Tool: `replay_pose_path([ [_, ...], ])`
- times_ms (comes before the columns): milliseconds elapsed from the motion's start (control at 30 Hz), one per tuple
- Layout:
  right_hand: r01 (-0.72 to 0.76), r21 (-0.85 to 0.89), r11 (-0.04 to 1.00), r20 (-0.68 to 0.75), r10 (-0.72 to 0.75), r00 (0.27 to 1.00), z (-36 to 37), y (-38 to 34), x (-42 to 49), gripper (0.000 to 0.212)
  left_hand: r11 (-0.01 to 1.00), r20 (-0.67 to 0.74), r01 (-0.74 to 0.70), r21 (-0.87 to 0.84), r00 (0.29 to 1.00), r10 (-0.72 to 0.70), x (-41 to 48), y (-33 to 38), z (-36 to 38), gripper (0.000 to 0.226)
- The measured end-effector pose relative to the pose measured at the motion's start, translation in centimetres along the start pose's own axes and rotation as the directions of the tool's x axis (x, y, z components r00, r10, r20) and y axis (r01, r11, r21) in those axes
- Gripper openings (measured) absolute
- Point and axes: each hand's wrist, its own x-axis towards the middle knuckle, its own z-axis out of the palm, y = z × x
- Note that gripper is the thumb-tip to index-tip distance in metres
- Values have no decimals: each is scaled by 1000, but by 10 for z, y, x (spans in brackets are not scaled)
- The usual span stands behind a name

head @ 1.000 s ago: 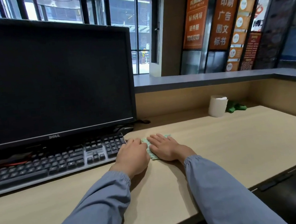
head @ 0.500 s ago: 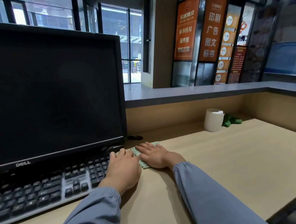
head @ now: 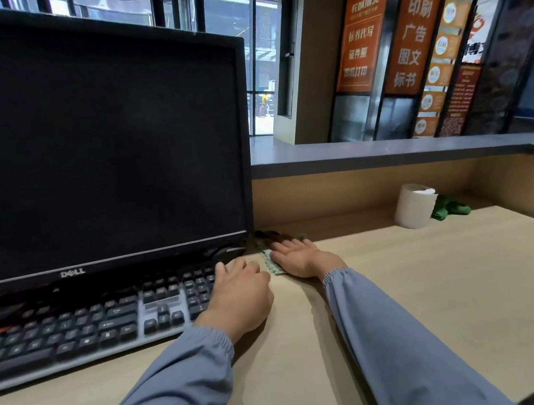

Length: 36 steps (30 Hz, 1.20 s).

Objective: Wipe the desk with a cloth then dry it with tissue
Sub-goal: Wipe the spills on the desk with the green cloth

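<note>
Head view. I see the right hand (head: 295, 259) spread flat, palm down, pressing the pale green cloth (head: 272, 264) onto the wooden surface (head: 439, 281) just right of the keyboard (head: 82, 328). The left hand (head: 240, 296) rests loosely curled at the keyboard's end, holding nothing. A tissue roll (head: 412, 206) stands near the back wall, a green rag (head: 449, 208) beside it.

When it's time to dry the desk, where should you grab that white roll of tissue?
Probably round the curved side of the white tissue roll, coming from the front or left. It stands upright at the back of the wooden desk; a crumpled green cloth sits close on its right and the wall is behind, so fingers fit best across the open sides.
</note>
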Motion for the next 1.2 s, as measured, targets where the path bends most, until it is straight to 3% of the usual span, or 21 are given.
replay_pose_path([
  [333,58,-3,998,-21,-58,998,20,-8,-52,58,999,-22,-13,-41,1000,12,-47,21,-8,40],
  [800,106,28,994,-12,-106,994,47,-31,-201,58,991,-21,-7,-133,1000,4,-111,44,-13,42],
  [1200,75,72,995,-83,-69,994,82,-40,-319,58,964,-65,-39,-263,998,23,-131,43,-5,35],
])
